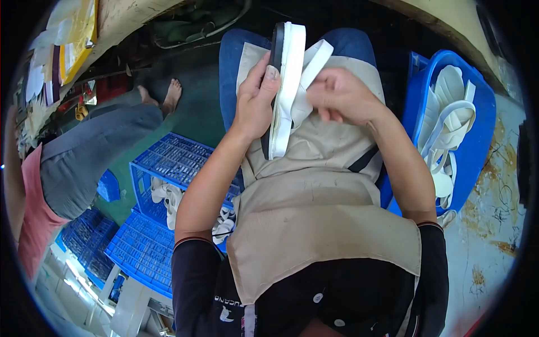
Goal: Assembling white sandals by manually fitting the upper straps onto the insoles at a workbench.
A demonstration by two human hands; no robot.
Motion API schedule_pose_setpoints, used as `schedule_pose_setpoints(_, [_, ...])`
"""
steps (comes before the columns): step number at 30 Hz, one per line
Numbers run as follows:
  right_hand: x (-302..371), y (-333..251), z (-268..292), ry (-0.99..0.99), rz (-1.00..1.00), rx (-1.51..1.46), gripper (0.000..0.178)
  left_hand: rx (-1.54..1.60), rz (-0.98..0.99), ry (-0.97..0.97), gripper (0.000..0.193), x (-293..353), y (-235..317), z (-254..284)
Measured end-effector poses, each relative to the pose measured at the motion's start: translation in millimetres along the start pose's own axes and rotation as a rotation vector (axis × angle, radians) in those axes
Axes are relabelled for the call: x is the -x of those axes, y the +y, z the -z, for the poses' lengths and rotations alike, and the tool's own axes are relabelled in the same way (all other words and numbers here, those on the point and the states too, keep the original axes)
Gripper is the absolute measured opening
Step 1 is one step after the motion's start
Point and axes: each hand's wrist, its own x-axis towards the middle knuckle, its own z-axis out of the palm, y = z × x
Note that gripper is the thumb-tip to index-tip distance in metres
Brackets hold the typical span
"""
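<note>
My left hand (pixel 256 109) is closed around a white sandal (pixel 291 67), holding it on edge above my lap. The sandal has a thick white side, a black sole facing left and white straps sticking out to the right. Close beside those straps is my right hand (pixel 347 96), its fingers bent and smeared by motion. Whether it grips a strap cannot be made out. Under both hands a beige apron (pixel 314 191) covers my lap.
On my right, a blue plastic bin (pixel 484 121) holds several white sandals (pixel 452 115). Blue crates (pixel 168 160) with white footwear stand on my left. Beyond them sits another person in grey trousers (pixel 95 151), feet bare. A worktop edge (pixel 132 28) curves across the far left.
</note>
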Motion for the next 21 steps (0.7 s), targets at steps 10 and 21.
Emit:
schedule_pose_setpoints(10, [-14,28,-21,-0.426,-0.084,-0.054,0.016,0.001,-0.021,0.089,0.051,-2,-2,2])
schedule_pose_setpoints(21, [43,-88,2,0.143,0.507,-0.172,0.023,0.429,0.045,-0.083,0.050,-10,59,36])
